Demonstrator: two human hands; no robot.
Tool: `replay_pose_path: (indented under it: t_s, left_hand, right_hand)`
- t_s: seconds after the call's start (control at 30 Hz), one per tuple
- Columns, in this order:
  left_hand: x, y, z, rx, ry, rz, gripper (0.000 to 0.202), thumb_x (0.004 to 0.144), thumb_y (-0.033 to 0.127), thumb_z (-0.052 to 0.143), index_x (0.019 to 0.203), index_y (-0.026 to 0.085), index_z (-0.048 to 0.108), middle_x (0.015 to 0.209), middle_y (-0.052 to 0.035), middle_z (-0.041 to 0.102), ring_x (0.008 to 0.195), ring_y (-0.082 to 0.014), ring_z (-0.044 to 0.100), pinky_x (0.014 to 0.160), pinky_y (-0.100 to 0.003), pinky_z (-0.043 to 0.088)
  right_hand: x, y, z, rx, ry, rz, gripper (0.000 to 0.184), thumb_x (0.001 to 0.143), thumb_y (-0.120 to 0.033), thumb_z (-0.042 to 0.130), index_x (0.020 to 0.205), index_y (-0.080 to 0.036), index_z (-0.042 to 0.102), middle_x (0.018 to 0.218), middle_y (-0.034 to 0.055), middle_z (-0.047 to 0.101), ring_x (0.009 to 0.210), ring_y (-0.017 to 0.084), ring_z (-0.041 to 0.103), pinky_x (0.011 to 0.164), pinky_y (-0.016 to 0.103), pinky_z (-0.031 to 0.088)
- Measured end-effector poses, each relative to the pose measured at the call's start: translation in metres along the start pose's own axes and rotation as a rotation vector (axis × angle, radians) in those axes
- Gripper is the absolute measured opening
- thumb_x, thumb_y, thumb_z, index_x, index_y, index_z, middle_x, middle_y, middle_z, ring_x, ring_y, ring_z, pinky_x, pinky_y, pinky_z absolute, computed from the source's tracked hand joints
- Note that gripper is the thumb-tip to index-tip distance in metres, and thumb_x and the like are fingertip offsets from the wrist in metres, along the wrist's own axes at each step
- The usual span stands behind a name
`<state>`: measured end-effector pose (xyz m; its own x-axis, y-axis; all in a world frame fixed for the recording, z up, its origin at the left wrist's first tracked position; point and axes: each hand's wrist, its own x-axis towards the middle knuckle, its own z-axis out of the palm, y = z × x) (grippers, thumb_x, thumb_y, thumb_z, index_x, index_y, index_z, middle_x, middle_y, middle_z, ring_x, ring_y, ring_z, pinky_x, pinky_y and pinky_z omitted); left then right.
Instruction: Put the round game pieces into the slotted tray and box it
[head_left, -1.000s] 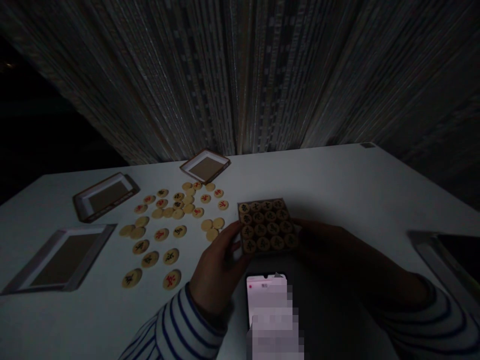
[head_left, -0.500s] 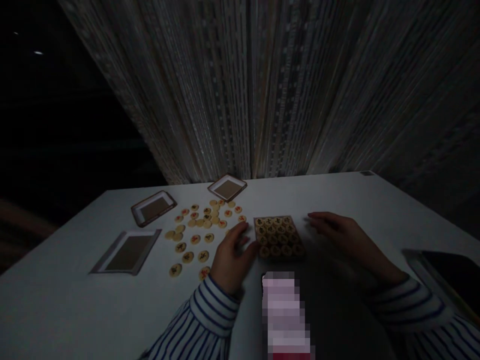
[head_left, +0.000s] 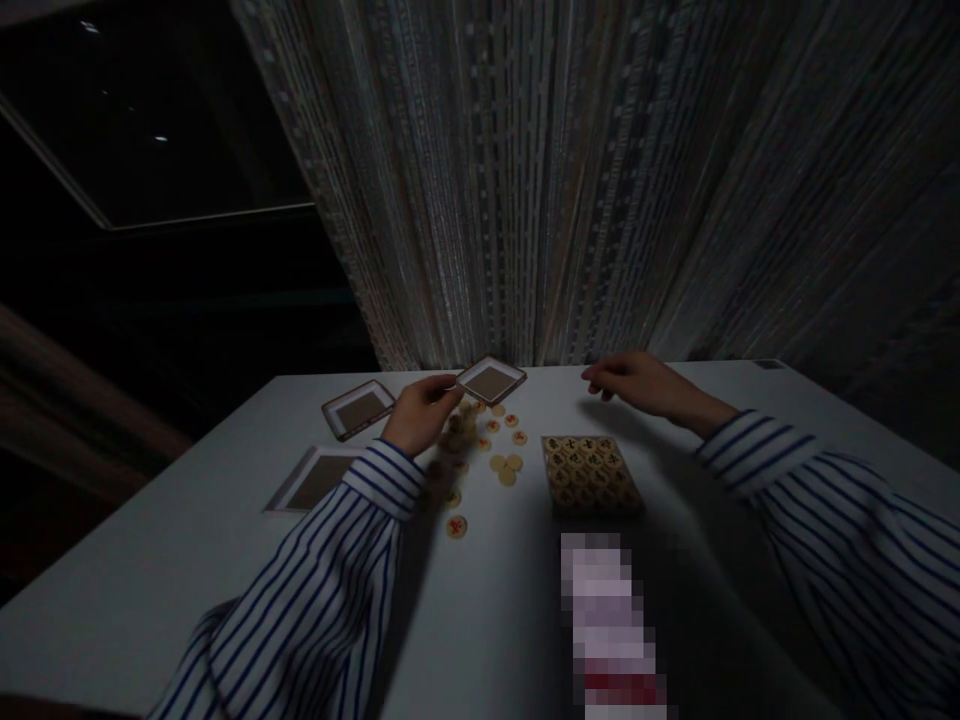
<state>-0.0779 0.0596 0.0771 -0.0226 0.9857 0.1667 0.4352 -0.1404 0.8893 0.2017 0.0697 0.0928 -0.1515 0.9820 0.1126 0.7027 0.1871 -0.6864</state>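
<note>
My left hand (head_left: 420, 415) hangs at the far side of the white table, its fingertips by the corner of a brown-edged square tray (head_left: 491, 380). Beneath it sits a small heap of round wooden Chinese chess pieces (head_left: 459, 432). Whether it holds any piece, I cannot tell. Loose pieces (head_left: 504, 468) lie to its right, and my striped sleeve hides others. My right hand (head_left: 637, 382) hovers farther right, holding nothing visible. Nearest it is a square wooden block of pieces set in rows (head_left: 591, 475), which neither hand touches.
Two more shallow brown-edged trays (head_left: 358, 408) (head_left: 315, 478) lie at the left of the white table (head_left: 480, 620). A pixelated phone (head_left: 607, 620) lies near the front edge. A beaded curtain (head_left: 525, 180) hangs behind the table.
Both hands have moved away from the block of pieces toward the table's far side. My left hand now covers the loose pieces, which appear heaped. The view has shifted and the table looks smaller.
</note>
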Motion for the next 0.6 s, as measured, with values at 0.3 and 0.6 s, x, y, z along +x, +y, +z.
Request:
replay_pose_path:
  t_s: [0.3,0.6]
  left_hand:
    - [0.065,-0.034,-0.012,0.366,-0.044,-0.031,0.038,0.078,0.033,0.049,0.103,0.007,0.061,0.099,-0.0112,0.066,0.083,-0.0177,0.06,0.068,-0.024,0.046]
    - [0.098,-0.05,-0.005,0.499,-0.058,-0.082,0.028,0.079,0.026,0.045,0.078,0.007,0.066,0.074,-0.0087,0.065,0.075,-0.0186,0.059,0.064,-0.025,0.042]
  right_hand:
    - [0.046,-0.015,0.021,-0.216,-0.064,-0.069,0.039,0.084,-0.031,0.039,0.08,-0.003,0.065,0.076,0.0101,0.067,0.064,0.008,0.057,0.055,0.015,0.037]
    - [0.106,-0.002,0.06,-0.346,-0.139,0.056,0.025,0.08,-0.017,0.046,0.07,-0.006,0.066,0.069,0.0121,0.068,0.056,0.011,0.057,0.049,0.018,0.037]
